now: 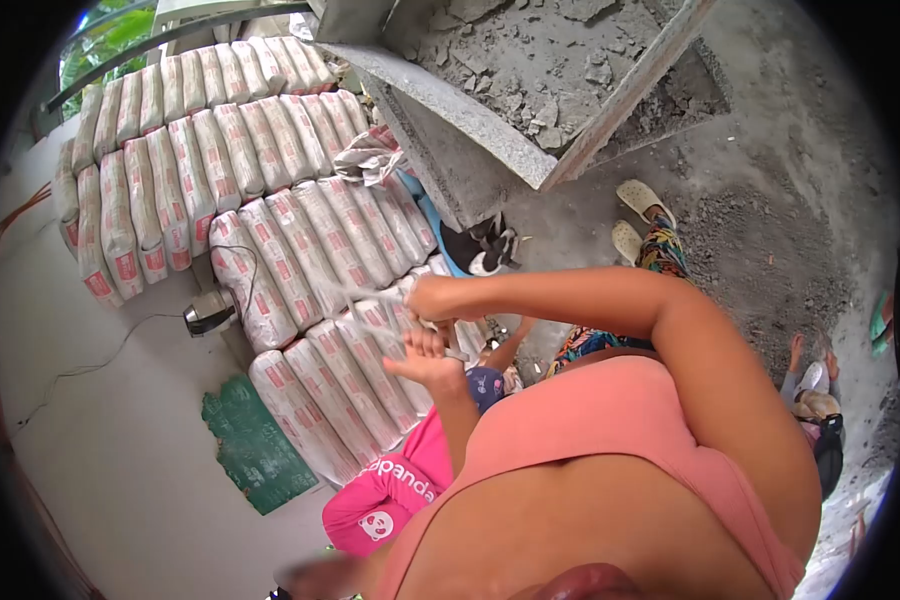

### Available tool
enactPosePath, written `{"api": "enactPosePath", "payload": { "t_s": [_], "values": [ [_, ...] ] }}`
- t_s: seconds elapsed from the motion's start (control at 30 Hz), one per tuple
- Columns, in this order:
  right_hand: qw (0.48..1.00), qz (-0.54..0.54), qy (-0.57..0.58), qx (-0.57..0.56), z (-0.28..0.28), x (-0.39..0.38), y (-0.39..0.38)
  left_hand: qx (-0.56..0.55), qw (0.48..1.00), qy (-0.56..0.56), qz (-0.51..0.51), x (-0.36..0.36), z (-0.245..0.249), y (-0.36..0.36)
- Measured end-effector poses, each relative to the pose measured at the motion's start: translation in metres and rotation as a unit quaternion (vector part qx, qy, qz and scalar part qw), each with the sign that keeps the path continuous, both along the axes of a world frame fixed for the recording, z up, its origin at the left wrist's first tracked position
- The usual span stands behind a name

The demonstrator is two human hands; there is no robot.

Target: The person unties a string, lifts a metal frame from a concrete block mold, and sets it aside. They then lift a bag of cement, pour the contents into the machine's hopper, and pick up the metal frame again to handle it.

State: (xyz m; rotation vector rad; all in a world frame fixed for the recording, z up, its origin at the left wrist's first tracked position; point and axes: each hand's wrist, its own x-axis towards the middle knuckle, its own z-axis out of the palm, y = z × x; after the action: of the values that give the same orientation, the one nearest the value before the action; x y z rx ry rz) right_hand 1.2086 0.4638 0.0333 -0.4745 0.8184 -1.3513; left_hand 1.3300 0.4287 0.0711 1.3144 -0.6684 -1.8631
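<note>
My right hand is closed, its wrist bent, and a pale thin strand, blurred by motion, runs out from it to the left. Just below, my left hand is palm up with curled fingers and the thumb pointing left. Another pale streak passes close to its fingertips; what it grips is too small to make out. Both hands are in front of the stacked white and red bags.
A concrete-crusted trough holds grey rubble. A black and white animal lies beside it. A person in a pink shirt is close on the left; other people's feet and legs show right. A silver device is by the wall.
</note>
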Motion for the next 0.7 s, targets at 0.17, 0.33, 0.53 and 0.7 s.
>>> {"api": "enactPosePath", "payload": {
  "t_s": [0.17,0.33,0.53,0.7],
  "values": [
    [0.994,0.023,0.108,-0.017,-0.027,-0.042,0.039,0.049,0.996,-0.034,0.073,-0.037,-0.041,0.027],
    [0.874,-0.327,-0.351,0.084,-0.042,-0.065,0.153,0.129,0.923,0.086,-0.353,-0.149,-0.007,0.064],
    [0.934,-0.32,-0.115,0.106,-0.005,-0.016,0.095,0.107,0.939,0.005,-0.326,-0.076,-0.018,0.006],
    [0.884,-0.099,0.444,-0.108,-0.034,0.024,0.048,0.176,0.966,-0.117,-0.15,-0.023,-0.004,0.02]
  ]
}}
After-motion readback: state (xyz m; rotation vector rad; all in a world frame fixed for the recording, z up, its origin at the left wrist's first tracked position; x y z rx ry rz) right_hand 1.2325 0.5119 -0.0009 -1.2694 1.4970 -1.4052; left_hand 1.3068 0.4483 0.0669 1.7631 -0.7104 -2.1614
